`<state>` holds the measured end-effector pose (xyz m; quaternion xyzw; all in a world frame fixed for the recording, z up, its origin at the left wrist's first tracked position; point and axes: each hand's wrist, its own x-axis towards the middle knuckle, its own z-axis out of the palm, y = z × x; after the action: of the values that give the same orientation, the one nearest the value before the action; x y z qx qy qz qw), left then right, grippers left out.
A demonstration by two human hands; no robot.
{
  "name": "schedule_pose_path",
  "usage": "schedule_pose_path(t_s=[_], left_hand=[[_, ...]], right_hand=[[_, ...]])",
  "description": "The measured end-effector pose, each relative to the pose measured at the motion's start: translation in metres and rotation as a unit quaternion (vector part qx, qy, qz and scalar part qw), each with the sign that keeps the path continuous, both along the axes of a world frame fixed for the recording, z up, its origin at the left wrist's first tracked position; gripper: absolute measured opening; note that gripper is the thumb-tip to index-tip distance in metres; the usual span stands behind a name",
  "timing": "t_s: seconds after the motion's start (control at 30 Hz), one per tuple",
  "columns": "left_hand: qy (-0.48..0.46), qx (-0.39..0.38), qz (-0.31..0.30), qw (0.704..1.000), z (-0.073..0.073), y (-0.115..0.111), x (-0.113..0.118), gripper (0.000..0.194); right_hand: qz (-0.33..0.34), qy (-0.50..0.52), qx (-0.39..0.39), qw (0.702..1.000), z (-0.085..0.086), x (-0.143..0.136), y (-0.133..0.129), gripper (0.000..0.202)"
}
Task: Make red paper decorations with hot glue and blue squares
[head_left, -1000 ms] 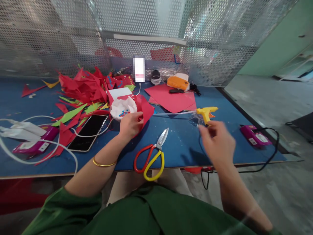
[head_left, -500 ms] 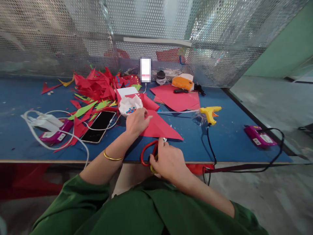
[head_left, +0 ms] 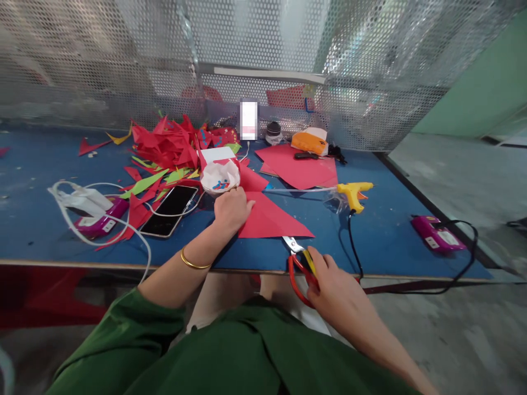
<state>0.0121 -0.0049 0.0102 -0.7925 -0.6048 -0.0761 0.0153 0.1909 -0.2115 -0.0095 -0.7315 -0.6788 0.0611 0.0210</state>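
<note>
A pointed piece of red paper (head_left: 274,219) lies near the table's front edge. My left hand (head_left: 233,210) is closed at its left end, just in front of a white-lined bowl (head_left: 214,174) with small blue and red bits in it. Scissors with red and yellow handles (head_left: 293,245) stick out over the front edge, their blades reaching the lower edge of the paper. My right hand (head_left: 331,282) is wrapped round the handles.
Crumpled red paper (head_left: 164,141), a phone (head_left: 171,211) and a purple power strip (head_left: 102,216) with white cables are at left. Behind lie red sheets (head_left: 298,167) and an orange pack (head_left: 309,141). At right are a yellow glue gun (head_left: 354,195) and another purple strip (head_left: 437,233).
My right hand has moved right and towards me with the scissors, whose blades now show. The fingers of my left hand have curled in more. The view has shifted slightly.
</note>
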Motion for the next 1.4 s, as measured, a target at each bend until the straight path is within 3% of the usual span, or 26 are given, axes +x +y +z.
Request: schedule_pose_path(t_s=[0.1,0.27,0.33,0.43,0.53,0.67,0.8,0.93,1.13,1.27,1.4], left_hand=[[-0.007,-0.004,0.006,1.0,-0.004,0.002,0.002,0.046],[-0.063,-0.012,0.022,0.998,-0.011,0.006,0.006,0.058],[-0.086,-0.018,0.024,0.996,-0.013,0.008,0.007,0.062],[-0.172,-0.036,0.037,0.984,-0.018,0.015,0.008,0.069],[-0.344,-0.081,0.074,0.933,-0.022,0.024,0.009,0.065],[-0.464,-0.166,0.077,0.867,-0.021,0.027,0.009,0.028],[-0.56,-0.286,0.059,0.775,-0.009,0.016,0.002,0.02],[-0.611,-0.377,0.052,0.694,0.003,0.009,-0.008,0.022],[-0.685,-0.459,0.067,0.561,-0.002,0.013,-0.015,0.03],[-0.705,-0.456,0.099,0.534,-0.004,0.011,-0.011,0.017],[-0.722,-0.44,0.122,0.52,-0.002,0.007,-0.009,0.009]], right_hand=[[-0.009,0.062,0.012,0.998,-0.007,0.015,-0.013,0.061],[-0.056,0.21,-0.06,0.974,-0.005,0.045,-0.034,0.055],[-0.051,0.332,-0.064,0.94,-0.001,0.054,-0.043,0.054],[-0.069,0.502,-0.034,0.861,0.005,0.058,-0.051,0.058],[-0.102,0.594,-0.001,0.798,0.008,0.051,-0.042,0.06],[-0.104,0.64,0.046,0.76,0.006,0.037,-0.003,0.064],[-0.091,0.679,0.077,0.724,0.002,0.033,0.032,0.064],[-0.042,0.7,0.036,0.712,0.007,0.039,0.047,0.06],[0.011,0.692,-0.026,0.721,0.009,0.051,0.063,0.068],[0.008,0.675,-0.05,0.736,0.003,0.057,0.075,0.067],[0.011,0.646,-0.101,0.756,0.012,0.059,0.085,0.064]])
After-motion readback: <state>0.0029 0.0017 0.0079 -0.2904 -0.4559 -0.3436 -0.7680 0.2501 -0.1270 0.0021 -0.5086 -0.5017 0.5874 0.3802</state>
